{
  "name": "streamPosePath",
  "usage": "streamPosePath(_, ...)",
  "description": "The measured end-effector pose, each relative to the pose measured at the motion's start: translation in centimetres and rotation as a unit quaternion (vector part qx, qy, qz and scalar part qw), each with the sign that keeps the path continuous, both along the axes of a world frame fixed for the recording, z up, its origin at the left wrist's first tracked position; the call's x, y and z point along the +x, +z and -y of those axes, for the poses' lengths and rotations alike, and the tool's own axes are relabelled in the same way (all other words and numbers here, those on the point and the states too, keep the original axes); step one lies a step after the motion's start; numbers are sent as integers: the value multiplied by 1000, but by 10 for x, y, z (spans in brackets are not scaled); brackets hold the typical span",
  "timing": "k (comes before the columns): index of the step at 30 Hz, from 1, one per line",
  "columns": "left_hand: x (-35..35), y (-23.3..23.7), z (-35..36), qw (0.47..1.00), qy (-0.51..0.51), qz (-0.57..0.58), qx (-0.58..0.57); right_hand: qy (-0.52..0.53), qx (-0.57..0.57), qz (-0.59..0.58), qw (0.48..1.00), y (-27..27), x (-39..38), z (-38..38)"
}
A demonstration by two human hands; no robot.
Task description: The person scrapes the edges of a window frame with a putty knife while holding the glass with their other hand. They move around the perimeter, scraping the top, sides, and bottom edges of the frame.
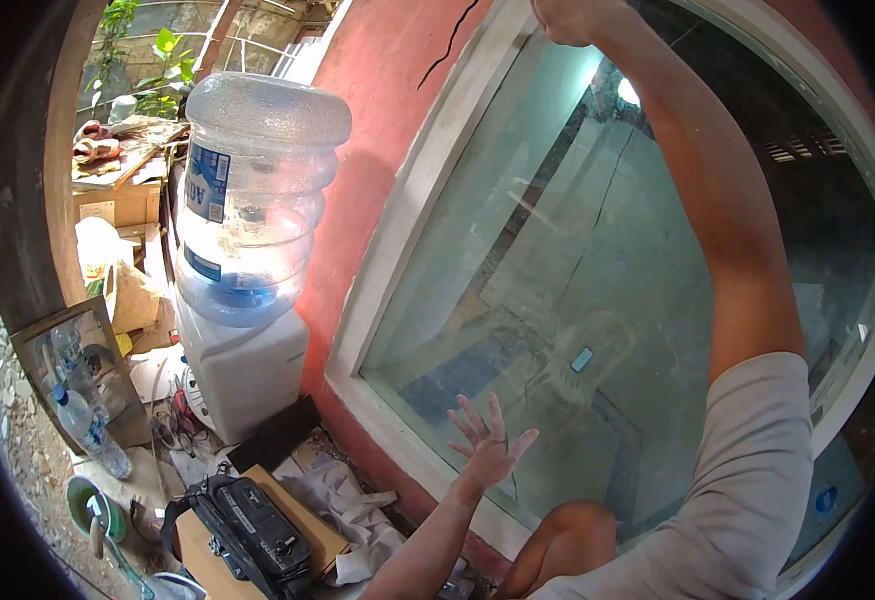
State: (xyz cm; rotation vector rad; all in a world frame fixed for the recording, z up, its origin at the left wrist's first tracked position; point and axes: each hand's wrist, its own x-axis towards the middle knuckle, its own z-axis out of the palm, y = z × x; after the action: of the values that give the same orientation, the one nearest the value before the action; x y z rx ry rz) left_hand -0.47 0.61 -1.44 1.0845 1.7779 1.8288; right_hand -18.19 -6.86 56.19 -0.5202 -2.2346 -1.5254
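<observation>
A large glass window pane [517, 300] in a white frame [407, 215] fills the view before me, full of reflections. My left hand [490, 448] is open, fingers spread, low in front of the pane near the frame's bottom edge, and holds nothing. Raised high, my right hand [567, 20] is at the upper part of the window, cut off by the view's top edge. Its fingers look curled closed, and what they hold, if anything, is hidden. A small light-blue rectangle [582, 360] shows in or behind the glass.
Left of the red wall [357, 130], a big water bottle [262, 190] stands upside down on a white dispenser [242, 370]. Below are a black bag [247, 525] on a cardboard box [325, 540], crumpled cloth [352, 510], a plastic bottle [92, 430], a mirror [122, 385] and a green bucket [87, 495].
</observation>
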Motion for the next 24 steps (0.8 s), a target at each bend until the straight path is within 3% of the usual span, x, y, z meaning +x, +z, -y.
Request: streamPosePath(24,-2,2,0,999,-17,-2,-27,-12,-4,-25,1000,8,3,10)
